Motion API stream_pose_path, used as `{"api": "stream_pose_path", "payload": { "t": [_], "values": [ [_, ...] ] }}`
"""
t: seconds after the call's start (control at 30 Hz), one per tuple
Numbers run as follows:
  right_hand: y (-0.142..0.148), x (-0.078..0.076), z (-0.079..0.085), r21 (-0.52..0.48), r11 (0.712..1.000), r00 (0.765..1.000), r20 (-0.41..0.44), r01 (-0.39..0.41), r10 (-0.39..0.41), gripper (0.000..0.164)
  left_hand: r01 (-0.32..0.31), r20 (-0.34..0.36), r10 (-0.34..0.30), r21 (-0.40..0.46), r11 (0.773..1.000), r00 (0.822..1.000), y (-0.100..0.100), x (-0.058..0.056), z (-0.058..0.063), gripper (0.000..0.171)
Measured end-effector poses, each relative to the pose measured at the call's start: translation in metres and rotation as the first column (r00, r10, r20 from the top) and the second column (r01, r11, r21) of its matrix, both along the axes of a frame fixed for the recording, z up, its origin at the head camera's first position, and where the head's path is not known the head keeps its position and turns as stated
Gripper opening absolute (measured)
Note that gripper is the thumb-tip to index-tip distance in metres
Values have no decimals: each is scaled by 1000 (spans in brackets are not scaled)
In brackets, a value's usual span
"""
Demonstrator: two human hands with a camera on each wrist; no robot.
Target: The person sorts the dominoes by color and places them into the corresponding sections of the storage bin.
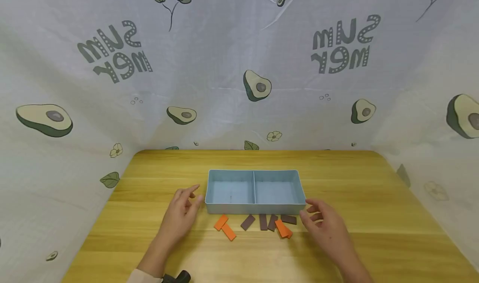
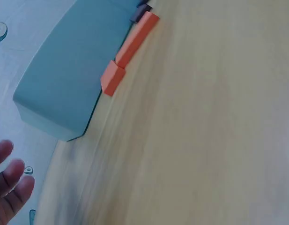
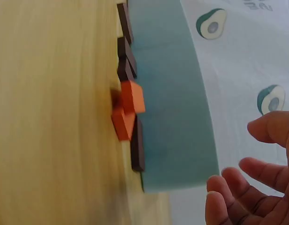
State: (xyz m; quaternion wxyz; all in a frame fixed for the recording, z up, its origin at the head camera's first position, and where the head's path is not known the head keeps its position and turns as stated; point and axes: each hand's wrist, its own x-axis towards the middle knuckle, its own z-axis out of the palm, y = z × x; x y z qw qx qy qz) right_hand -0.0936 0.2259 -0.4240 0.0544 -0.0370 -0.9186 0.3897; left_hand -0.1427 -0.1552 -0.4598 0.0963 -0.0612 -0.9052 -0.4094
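A light blue box with one divider stands on the wooden table, both its compartments bare inside. My left hand is near the box's left end, fingers relaxed, holding nothing. At the right front corner hovers my right hand, thumb and fingers loosely spread with nothing between them. In front of the box lie small flat blocks: two orange blocks touching at the left, several dark brown blocks in the middle and right, and two overlapping orange blocks near the right hand.
The wooden table extends around the box on all sides. Behind and beside it hangs a white cloth printed with avocados and lettering. A black strap piece shows at my left wrist.
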Motion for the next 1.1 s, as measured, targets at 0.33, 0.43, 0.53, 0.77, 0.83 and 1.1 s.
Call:
{"api": "stream_pose_path", "payload": {
  "t": [0.33,0.43,0.53,0.77,0.83,1.1],
  "values": [
    [-20,3,-20,-69,998,986,166,7,4,36,-58,107,6,486,872,994,15,-25,-16,26],
    [-23,2,-26,-78,997,983,183,13,2,39,-42,105,-15,524,851,994,19,-29,-22,28],
    [-26,2,-31,-79,997,984,178,5,10,43,-31,109,-36,551,834,993,22,-32,-27,30],
    [-32,2,-39,91,996,988,157,-16,1,51,-30,128,-51,562,827,991,25,-33,-31,30],
    [-35,3,-40,123,992,989,147,-16,-2,52,-35,137,-52,565,824,989,26,-33,-33,29],
    [-45,5,-43,154,988,999,32,-25,21,44,-43,155,-50,546,837,987,25,-33,-35,30]
  ]
}}
